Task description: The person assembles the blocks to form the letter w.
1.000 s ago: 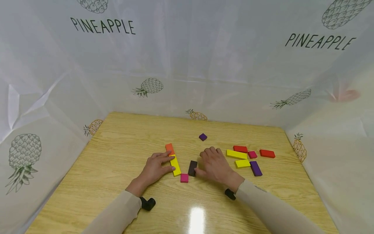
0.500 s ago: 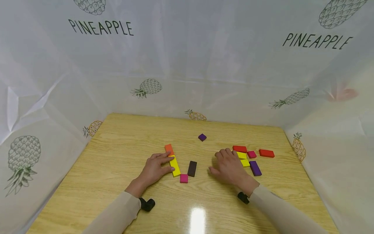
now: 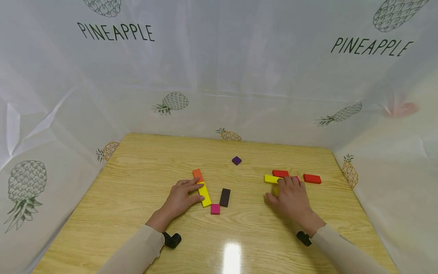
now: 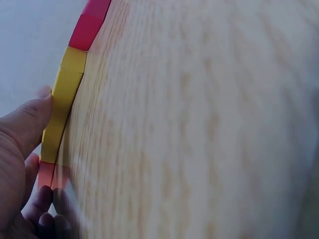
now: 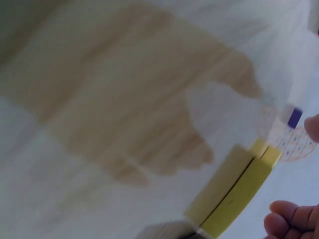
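In the head view my left hand [image 3: 184,198] rests beside a line of flat blocks, its thumb and fingertips touching the yellow block [image 3: 204,196] and the orange block [image 3: 197,175]. A pink square [image 3: 215,209] sits at the near end of the yellow one, with a dark block [image 3: 224,197] angled off to its right. My right hand [image 3: 292,198] hovers over the right-hand group, thumb apart from the fingers. Under it the short yellow block [image 3: 275,191] shows only partly, beside the long yellow block [image 3: 271,179]. The hand hides the purple block there.
Two red blocks lie beyond the right hand, the left one [image 3: 280,173] and the right one [image 3: 312,179]. A small purple square [image 3: 237,160] lies alone farther back. A pineapple-print sheet [image 3: 205,76] surrounds the wooden table [image 3: 154,152].
My right hand has moved away from the dark block, rightward across the table to the group of yellow, pink and purple blocks. The left hand stays at the yellow and orange blocks.
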The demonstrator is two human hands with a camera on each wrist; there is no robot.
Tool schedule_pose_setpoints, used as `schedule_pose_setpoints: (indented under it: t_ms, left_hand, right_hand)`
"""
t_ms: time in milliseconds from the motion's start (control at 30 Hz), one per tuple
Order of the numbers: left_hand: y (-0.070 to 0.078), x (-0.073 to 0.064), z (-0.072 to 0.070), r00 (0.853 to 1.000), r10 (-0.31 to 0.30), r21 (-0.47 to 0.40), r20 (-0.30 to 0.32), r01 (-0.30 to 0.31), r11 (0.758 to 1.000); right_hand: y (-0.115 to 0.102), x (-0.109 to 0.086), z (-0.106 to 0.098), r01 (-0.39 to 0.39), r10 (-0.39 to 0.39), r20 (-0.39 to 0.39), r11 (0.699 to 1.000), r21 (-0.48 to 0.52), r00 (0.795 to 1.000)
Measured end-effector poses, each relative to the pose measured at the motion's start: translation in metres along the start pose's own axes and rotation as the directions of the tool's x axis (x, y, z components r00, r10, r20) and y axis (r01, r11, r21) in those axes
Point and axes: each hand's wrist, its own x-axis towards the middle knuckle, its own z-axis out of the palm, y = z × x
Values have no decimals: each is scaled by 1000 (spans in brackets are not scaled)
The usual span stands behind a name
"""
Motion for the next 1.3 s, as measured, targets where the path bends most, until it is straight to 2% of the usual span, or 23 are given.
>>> schedule_pose_setpoints:
  t_ms: [100,233,533,900,967,1100,1300]
  left_hand:
    - [0,0,0,1000,0,-4,2,0,1000]
    - [-2,1,0,1000,-1,-5,6,1,1000]
    - [-3,1,0,1000,4,0,5,-4,1000]
    - [-2,1,1,1000,0,5,8,0,1000]
    - [-2,1,1,1000,-1,10,8,1,1000]
    - [-2,1,1,1000,-5,21,14,5,1000]
    - [-2,0,1,1000,-4,18,8,4,1000]
  right_hand:
    - [9,-4,-1,-51,51,7,999,4,999]
    - [16,-8,-2,-78,79,15,997,-25,997]
    - [18,-12,-4,-121,128,85,989,-83,988]
    - [21,-13,-2,-126,135,98,987,-101,986]
    - [21,-13,-1,-120,129,101,988,-96,986]
    - [19,-13,0,-88,90,94,996,-24,991]
    - [13,-11,4,69,-72,51,996,61,996]
